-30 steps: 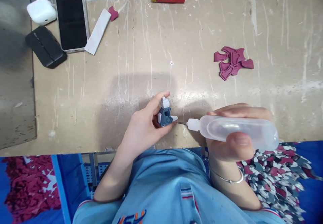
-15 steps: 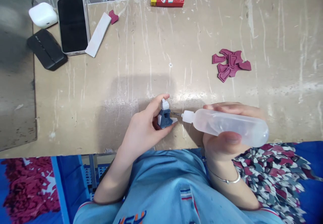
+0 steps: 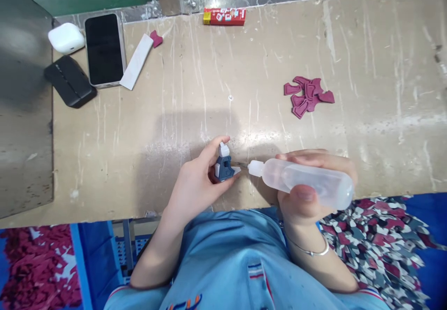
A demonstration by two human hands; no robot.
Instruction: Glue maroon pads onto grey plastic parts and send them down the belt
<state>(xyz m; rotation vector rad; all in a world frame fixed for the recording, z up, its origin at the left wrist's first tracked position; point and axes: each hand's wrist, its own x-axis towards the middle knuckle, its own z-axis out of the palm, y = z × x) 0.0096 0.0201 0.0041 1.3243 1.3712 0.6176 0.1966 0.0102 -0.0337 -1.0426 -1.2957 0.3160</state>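
In my left hand (image 3: pixel 195 179) is a small dark-blue and white plastic part (image 3: pixel 224 166), pinched between thumb and fingers just above the table's near side. My right hand (image 3: pixel 310 198) is wrapped round a translucent squeeze bottle (image 3: pixel 307 182) lying nearly level, its white cap and thin metal needle tip pointing left. The needle tip reaches close to the blue part's right side; whether it touches I cannot tell. Some fingers of my left hand are hidden behind the part.
Several maroon pieces (image 3: pixel 307 95) lie in a pile at right. At the back are a red box (image 3: pixel 225 16), a phone (image 3: pixel 104 49), a white strip (image 3: pixel 137 62), a white case (image 3: pixel 66 38) and a black case (image 3: pixel 71 82). Below the edge, bins hold maroon pieces (image 3: pixel 40 268) and mixed pieces (image 3: pixel 377 240).
The camera view has tilted a little, so the table things sit lower in the picture. Both hands keep their holds, with the bottle's needle still beside the blue part.
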